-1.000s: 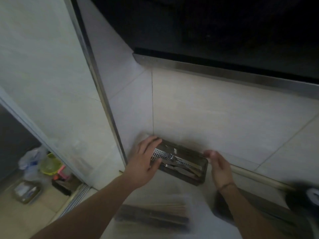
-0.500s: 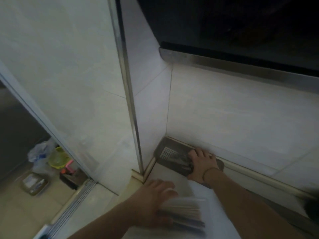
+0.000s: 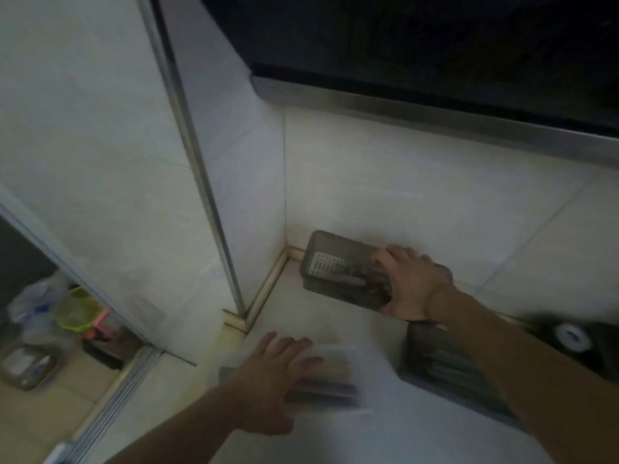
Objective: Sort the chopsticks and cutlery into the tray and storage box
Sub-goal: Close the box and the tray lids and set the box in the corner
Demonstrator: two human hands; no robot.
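While the right hand [image 3: 413,286] stays clamped over the right end of the grey storage box [image 3: 338,267] in the far corner of the tabletop [image 3: 301,316], little has shifted since half a second earlier. Nearer, the left hand [image 3: 271,380], fingers spread open, presses flat on blurred chopsticks [image 3: 330,380], beside a dark tray [image 3: 449,370].

Storage box [image 3: 338,269] smoky grey, white perforated insert [image 3: 326,263]. Wall tiles [image 3: 418,202] pale cream. Basket [image 3: 77,313] yellow-green.
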